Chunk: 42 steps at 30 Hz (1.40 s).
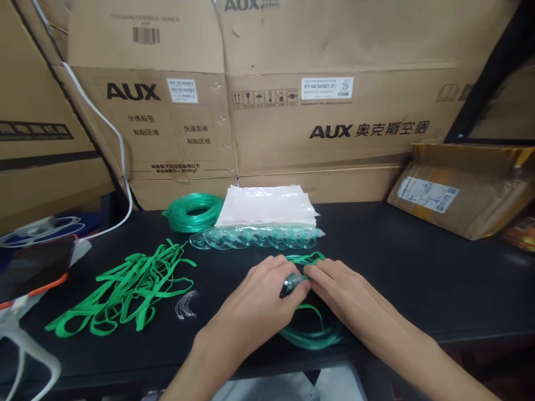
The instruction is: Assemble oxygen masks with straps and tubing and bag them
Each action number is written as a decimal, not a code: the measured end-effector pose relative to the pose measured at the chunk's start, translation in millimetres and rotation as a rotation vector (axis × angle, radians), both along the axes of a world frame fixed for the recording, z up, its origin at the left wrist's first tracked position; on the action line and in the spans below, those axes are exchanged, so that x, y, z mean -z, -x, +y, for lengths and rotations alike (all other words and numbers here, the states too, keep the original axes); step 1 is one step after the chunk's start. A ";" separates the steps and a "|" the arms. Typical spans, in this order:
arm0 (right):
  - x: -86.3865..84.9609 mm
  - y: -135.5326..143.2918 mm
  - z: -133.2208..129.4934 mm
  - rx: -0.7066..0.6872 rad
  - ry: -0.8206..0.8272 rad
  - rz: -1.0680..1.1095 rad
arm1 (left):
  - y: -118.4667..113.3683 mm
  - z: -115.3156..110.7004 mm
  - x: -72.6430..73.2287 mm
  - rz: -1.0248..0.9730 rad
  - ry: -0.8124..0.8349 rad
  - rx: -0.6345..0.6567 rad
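Observation:
Near the front edge of the black table, my left hand point(267, 292) is closed around a clear green plastic piece point(292, 283), its thumb and fingers wrapped over it. My right hand point(334, 284) touches it from the right, fingers bent and pressed together; what they grip is hidden. A coil of clear green tubing point(311, 338) lies under and in front of both hands. Green strap point(307, 258) shows behind the fingers and inside the coil. Behind the hands, a row of clear plastic masks point(254, 238) overlaps in front of a stack of white bags point(267, 205).
At left lie a pile of green straps point(134, 289), thin metal strips point(186, 305) and a phone point(42, 264) on a white stand. Another green tubing coil point(194, 211) sits behind. A taped parcel point(460, 189) stands at back right, before cardboard panels point(271, 145).

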State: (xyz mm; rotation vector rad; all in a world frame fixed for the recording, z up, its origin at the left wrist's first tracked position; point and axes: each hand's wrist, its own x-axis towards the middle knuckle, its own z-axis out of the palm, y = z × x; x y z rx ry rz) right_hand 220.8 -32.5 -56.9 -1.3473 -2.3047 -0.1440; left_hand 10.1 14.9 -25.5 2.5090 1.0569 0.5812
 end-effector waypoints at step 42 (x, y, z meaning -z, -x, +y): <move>-33.5 -13.9 13.0 0.131 0.107 0.245 | -3.5 -30.2 -1.8 0.075 -0.087 0.157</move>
